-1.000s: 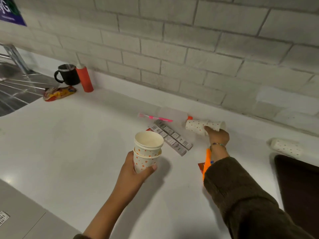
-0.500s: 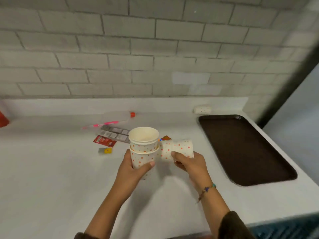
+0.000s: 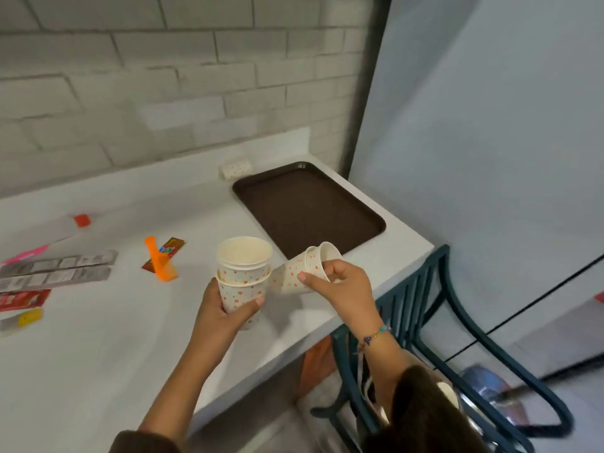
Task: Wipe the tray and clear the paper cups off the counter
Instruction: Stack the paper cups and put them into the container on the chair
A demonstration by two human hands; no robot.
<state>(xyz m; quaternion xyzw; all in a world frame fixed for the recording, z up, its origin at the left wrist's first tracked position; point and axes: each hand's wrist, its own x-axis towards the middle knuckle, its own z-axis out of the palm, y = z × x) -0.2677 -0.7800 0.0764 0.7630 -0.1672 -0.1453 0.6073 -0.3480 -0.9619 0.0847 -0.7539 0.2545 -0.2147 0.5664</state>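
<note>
We find left hand (image 3: 225, 310) gripping stacked orange-dotted white paper cups (image 3: 243, 277), right hand (image 3: 341, 289) pinching a tilted pair (image 3: 302, 271); misaligned nesting risks crushing.

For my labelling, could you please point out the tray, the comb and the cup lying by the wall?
tray (image 3: 307, 207): head view, bare middle of its floor.
comb (image 3: 160, 260): head view, its toothed body.
cup lying by the wall (image 3: 236, 169): head view, its dotted side.

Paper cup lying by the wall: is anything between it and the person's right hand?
Nothing upright. Only the flat brown tray lies on the counter between the right hand and the lying cup. That hand grips tilted cups, though.
</note>
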